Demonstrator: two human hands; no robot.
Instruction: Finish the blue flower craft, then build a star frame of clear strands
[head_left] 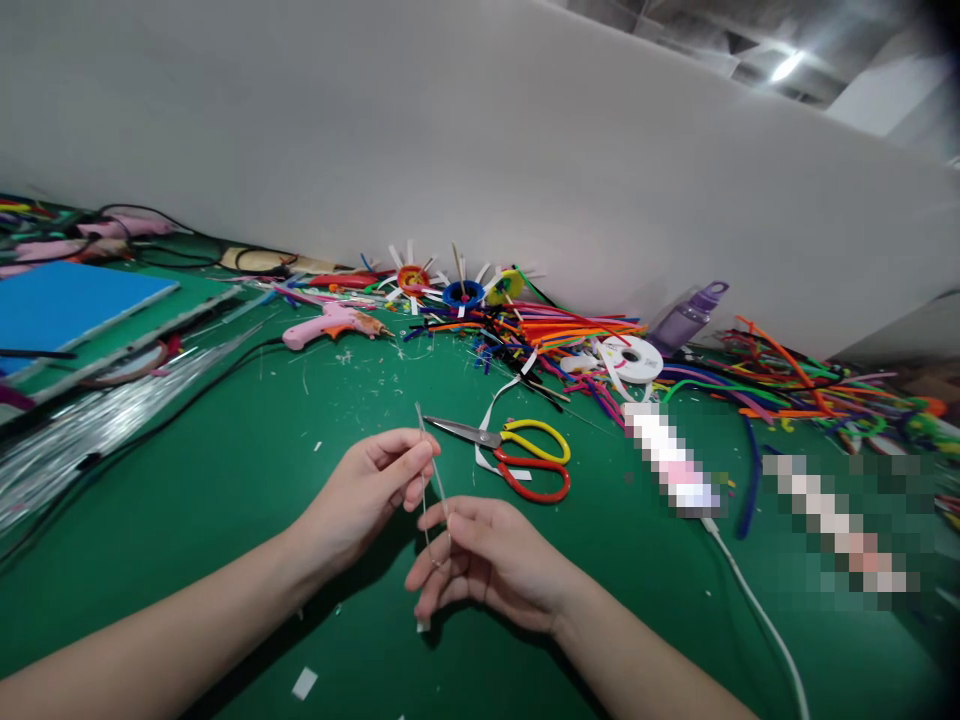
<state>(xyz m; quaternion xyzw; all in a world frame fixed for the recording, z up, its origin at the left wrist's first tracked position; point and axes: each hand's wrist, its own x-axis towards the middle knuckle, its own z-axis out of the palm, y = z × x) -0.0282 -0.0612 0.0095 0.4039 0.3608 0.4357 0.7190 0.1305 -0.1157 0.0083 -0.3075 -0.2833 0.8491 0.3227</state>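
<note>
My left hand (371,490) and my right hand (487,555) hover close together over the green table (247,470). Between them runs a thin clear strip (429,470), upright and slightly bent. My left thumb and fingers pinch it near the middle. My right hand's fingers curl loosely round its lower end. Scissors with yellow and red handles (517,455) lie just beyond my hands, blades pointing left, on a white ribbon strip.
A pink glue gun (334,322) lies at the back. Beyond it sit colourful pinwheel-like pieces (461,290), a heap of pipe cleaners (750,385), a white ribbon spool (634,358) and a purple bottle (686,315). Blue foam sheet (67,300) and silvery strips (90,425) lie left. A white cable (757,610) runs right.
</note>
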